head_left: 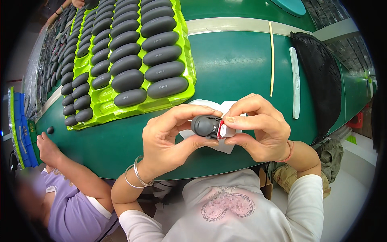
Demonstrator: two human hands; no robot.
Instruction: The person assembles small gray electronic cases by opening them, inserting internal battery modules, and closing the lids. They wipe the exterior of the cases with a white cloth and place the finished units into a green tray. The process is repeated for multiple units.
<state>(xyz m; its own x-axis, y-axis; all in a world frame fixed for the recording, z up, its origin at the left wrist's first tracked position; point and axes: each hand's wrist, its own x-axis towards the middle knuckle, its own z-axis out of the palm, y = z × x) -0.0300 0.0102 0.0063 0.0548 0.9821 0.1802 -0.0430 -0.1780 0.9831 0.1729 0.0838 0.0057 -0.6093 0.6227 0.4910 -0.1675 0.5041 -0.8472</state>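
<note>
My left hand (167, 135) and my right hand (260, 129) together hold a small dark grey oval case (205, 125) just above the green table (238, 64). The left thumb and fingers clasp the case's rounded end. At the other end, the right fingers pinch a small red and white piece (225, 131) against the case. A white cloth (217, 107) lies on the table under both hands.
A bright green tray (183, 64) filled with rows of several dark grey oval cases sits at the upper left, with more trays behind. A thin stick (272, 60) and a pale strip (295, 80) lie to the right, beside a black mesh bag (318, 80). A co-worker's hand (47, 149) rests at the left.
</note>
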